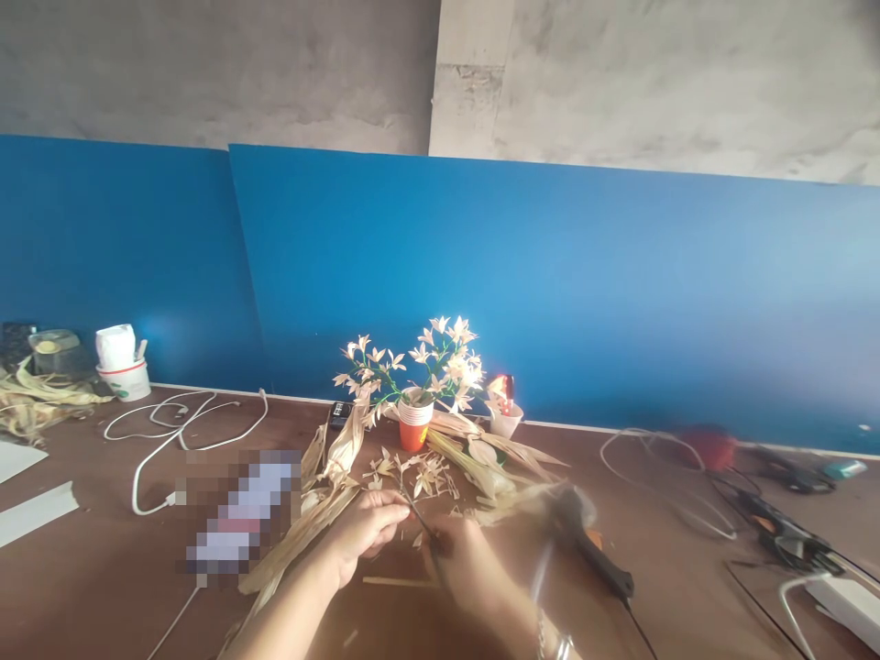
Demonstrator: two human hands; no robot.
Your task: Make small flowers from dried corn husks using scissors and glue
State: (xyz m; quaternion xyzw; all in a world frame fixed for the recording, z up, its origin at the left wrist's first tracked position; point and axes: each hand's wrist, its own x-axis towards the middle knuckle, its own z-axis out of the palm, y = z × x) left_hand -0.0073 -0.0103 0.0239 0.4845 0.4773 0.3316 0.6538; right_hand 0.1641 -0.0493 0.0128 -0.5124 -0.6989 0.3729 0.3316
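My left hand [368, 529] is closed in a pinch on a thin dark stem [418, 515] that carries small pale husk flowers [405, 475]. My right hand [462, 556] is closed on the lower end of the same stem, close beside the left. Both hands hover just above the brown table [103, 568]. Dried corn husks [330, 486] lie under and to the left of the left hand. A black glue gun [591, 550] lies just right of my right hand, blurred.
An orange-and-white paper cup [413, 423] with finished husk flowers [426, 362] stands behind the hands. White cables [179, 426], a white cup [124, 371], more husks [34, 399], a second cup [504, 417], tools and a power strip [845, 600] lie around. A blue panel [550, 284] backs the table.
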